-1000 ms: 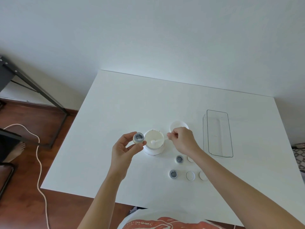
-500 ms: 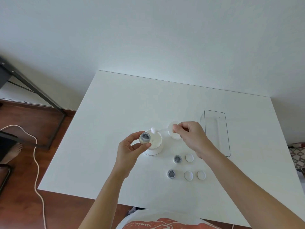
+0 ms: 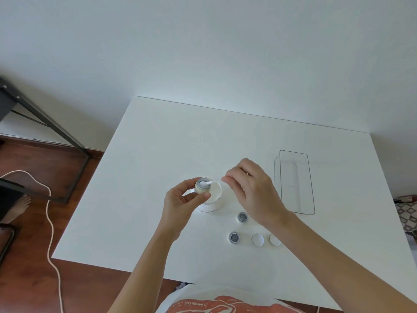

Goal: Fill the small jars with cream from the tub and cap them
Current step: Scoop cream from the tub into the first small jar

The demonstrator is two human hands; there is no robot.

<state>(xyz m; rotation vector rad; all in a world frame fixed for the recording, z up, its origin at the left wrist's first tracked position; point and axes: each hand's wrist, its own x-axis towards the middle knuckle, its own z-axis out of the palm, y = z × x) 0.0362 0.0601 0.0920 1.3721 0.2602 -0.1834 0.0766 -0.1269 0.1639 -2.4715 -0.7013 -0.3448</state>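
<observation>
Pinching a small jar (image 3: 202,187) over the open tub (image 3: 212,197), left hand (image 3: 180,202); right hand (image 3: 250,188) grips the spatula (image 3: 208,183), tip in the jar's mouth. Two open jars (image 3: 242,217) nearby on table (image 3: 158,154).

You have three small jars in view: one (image 3: 202,186) held in your left hand (image 3: 180,204) over the tub, and two open on the table, one (image 3: 242,217) nearer the tub and one (image 3: 234,237) closer to you. You have two caps lying loose, one (image 3: 257,239) beside the near jar and another (image 3: 274,240) partly hidden by your right arm. There is one tub (image 3: 213,197), one spatula (image 3: 208,183) pinched in your right hand (image 3: 250,188), one clear tray (image 3: 294,181), and one table (image 3: 158,166).
</observation>
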